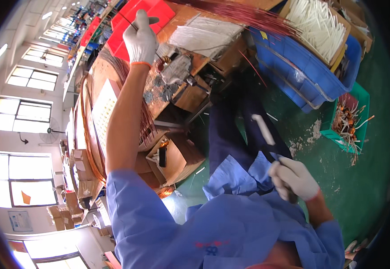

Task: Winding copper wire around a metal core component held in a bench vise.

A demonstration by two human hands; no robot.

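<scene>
My left hand, in a white glove, is raised over the far edge of the bench beside a red plastic bin. Its fingers are closed around a thin dark rod. In front of my lap my right hand, also gloved, grips a long flat tool by its dark end; the pale, blade-like part points away from me. Just right of my left wrist, a metal clamp fixture stands on the bench with a small copper coil at its side.
White sleeves and dark red wires lie on the bench. At right stand a blue crate carrying a box of white tubes, and a green bin of wire scraps. An open cardboard box sits below the bench.
</scene>
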